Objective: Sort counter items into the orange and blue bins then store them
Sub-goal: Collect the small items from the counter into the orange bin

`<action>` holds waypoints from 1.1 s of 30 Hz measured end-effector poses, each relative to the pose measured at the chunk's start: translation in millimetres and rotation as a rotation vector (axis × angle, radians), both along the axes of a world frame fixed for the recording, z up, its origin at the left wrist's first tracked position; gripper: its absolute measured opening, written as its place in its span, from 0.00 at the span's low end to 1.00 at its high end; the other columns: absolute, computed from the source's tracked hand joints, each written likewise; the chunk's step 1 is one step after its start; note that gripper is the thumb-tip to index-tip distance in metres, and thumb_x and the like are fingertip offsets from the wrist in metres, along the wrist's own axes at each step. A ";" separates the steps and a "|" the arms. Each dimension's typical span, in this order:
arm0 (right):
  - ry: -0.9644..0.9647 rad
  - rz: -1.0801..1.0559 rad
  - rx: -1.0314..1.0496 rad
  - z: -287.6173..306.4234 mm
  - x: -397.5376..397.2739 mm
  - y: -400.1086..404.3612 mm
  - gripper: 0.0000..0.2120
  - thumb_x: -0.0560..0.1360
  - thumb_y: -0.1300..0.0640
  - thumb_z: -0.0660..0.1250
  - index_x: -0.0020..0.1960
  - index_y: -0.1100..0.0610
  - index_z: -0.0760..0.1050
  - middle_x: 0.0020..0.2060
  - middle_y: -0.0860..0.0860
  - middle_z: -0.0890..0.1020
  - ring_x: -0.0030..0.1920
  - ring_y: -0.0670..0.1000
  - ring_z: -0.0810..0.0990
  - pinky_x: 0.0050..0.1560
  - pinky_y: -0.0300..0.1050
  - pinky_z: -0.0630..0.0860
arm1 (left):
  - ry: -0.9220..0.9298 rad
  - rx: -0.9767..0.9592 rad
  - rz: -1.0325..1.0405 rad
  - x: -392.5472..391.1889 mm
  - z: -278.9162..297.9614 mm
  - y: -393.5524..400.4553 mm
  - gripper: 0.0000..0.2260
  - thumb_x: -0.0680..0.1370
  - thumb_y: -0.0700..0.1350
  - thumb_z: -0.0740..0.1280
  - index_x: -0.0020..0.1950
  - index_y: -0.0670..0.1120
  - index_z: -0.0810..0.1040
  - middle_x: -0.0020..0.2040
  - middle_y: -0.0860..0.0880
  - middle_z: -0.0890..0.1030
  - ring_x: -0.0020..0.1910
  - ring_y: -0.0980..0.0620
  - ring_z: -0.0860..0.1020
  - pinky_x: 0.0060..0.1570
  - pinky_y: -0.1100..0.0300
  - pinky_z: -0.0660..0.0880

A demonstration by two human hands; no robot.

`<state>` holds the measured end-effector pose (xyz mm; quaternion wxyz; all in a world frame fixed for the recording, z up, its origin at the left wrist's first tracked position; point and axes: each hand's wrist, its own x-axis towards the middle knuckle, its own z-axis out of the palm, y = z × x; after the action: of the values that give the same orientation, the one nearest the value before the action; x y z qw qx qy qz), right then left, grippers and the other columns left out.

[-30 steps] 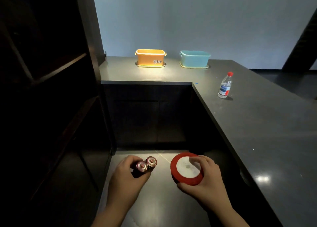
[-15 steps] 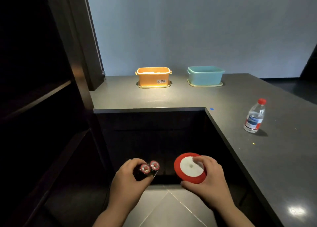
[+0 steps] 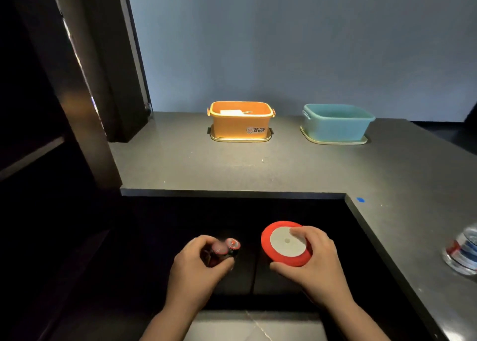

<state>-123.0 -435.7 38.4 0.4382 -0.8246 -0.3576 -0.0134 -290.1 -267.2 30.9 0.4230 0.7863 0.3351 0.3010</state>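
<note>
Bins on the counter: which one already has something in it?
The orange bin, the left of the two, holds a white item. No contents show in the blue bin from this angle.

Orange bin [image 3: 240, 124]: open, upright, white item inside, far on table [image 3: 258, 167]. Blue bin [image 3: 335, 124]: upright, right of orange. Two red-capped batteries [image 3: 224, 249] held in left hand [image 3: 198, 268]; red tape roll [image 3: 286, 242] in right hand [image 3: 315, 263].

Pale blue wall [image 3: 284, 44] – dark L-shaped counter [image 3: 206, 165], dark shelving [image 3: 38, 108] left – pale floor tile [image 3: 253, 325].
</note>
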 end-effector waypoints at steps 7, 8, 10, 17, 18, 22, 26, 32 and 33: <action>0.028 -0.051 0.055 13.1 61.9 90.5 0.35 0.53 0.44 0.82 0.57 0.45 0.74 0.57 0.43 0.73 0.59 0.47 0.69 0.56 0.41 0.68 | -0.022 0.005 -0.012 73.3 13.1 99.5 0.12 0.62 0.46 0.78 0.40 0.56 0.78 0.39 0.57 0.81 0.38 0.61 0.78 0.40 0.62 0.76; 0.039 -0.052 0.049 12.1 68.0 98.1 0.35 0.53 0.44 0.82 0.57 0.44 0.74 0.57 0.42 0.73 0.59 0.46 0.69 0.55 0.40 0.67 | -0.004 0.000 -0.017 81.2 12.2 108.1 0.12 0.62 0.46 0.78 0.41 0.56 0.78 0.39 0.57 0.81 0.37 0.61 0.78 0.39 0.63 0.75; 0.057 -0.061 0.036 7.8 78.3 110.6 0.34 0.52 0.43 0.81 0.56 0.42 0.73 0.56 0.40 0.73 0.58 0.45 0.69 0.53 0.38 0.66 | 0.023 -0.006 -0.032 94.3 10.3 122.6 0.12 0.62 0.47 0.77 0.41 0.56 0.78 0.39 0.57 0.81 0.37 0.61 0.78 0.39 0.64 0.74; 0.093 -0.041 0.010 -1.0 145.5 160.1 0.34 0.52 0.43 0.81 0.55 0.42 0.73 0.56 0.40 0.73 0.58 0.45 0.70 0.55 0.39 0.67 | 0.084 0.018 0.011 154.5 5.4 170.0 0.13 0.62 0.48 0.78 0.40 0.58 0.78 0.39 0.61 0.80 0.39 0.61 0.78 0.40 0.62 0.75; 0.097 -0.030 0.022 -0.8 157.3 166.8 0.34 0.52 0.43 0.81 0.55 0.42 0.73 0.56 0.40 0.73 0.58 0.44 0.70 0.54 0.39 0.67 | 0.090 0.034 0.016 165.0 6.3 175.1 0.13 0.62 0.48 0.78 0.40 0.59 0.78 0.40 0.61 0.80 0.40 0.62 0.78 0.41 0.62 0.74; 0.101 0.000 0.053 -2.6 214.2 193.0 0.32 0.52 0.44 0.81 0.53 0.41 0.72 0.55 0.40 0.72 0.58 0.45 0.69 0.53 0.40 0.68 | 0.115 0.115 0.009 220.0 13.2 194.8 0.13 0.63 0.46 0.77 0.41 0.59 0.78 0.42 0.59 0.78 0.43 0.60 0.76 0.44 0.59 0.74; 0.095 0.030 0.046 5.0 276.5 218.1 0.32 0.52 0.43 0.80 0.53 0.39 0.71 0.56 0.38 0.71 0.58 0.45 0.68 0.50 0.38 0.68 | 0.141 0.276 0.022 280.0 27.9 217.0 0.15 0.67 0.47 0.76 0.52 0.58 0.80 0.44 0.61 0.76 0.48 0.56 0.73 0.47 0.61 0.70; 0.116 0.093 0.027 14.4 350.1 249.6 0.34 0.52 0.40 0.80 0.54 0.36 0.68 0.57 0.36 0.67 0.59 0.43 0.64 0.52 0.39 0.69 | 0.257 0.377 0.013 345.0 40.9 245.1 0.22 0.73 0.53 0.71 0.66 0.60 0.72 0.50 0.63 0.71 0.54 0.60 0.68 0.51 0.64 0.67; 0.127 0.095 0.018 13.6 356.7 254.7 0.34 0.53 0.41 0.81 0.53 0.36 0.68 0.57 0.37 0.68 0.60 0.43 0.65 0.53 0.39 0.70 | 0.278 0.373 0.005 350.7 41.5 249.4 0.22 0.73 0.53 0.70 0.67 0.60 0.71 0.50 0.63 0.70 0.54 0.60 0.67 0.52 0.64 0.67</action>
<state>233.8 -181.0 52.0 0.4676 -0.8019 -0.3675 0.0565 60.6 -17.8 72.4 0.2191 0.8841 0.3306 0.2473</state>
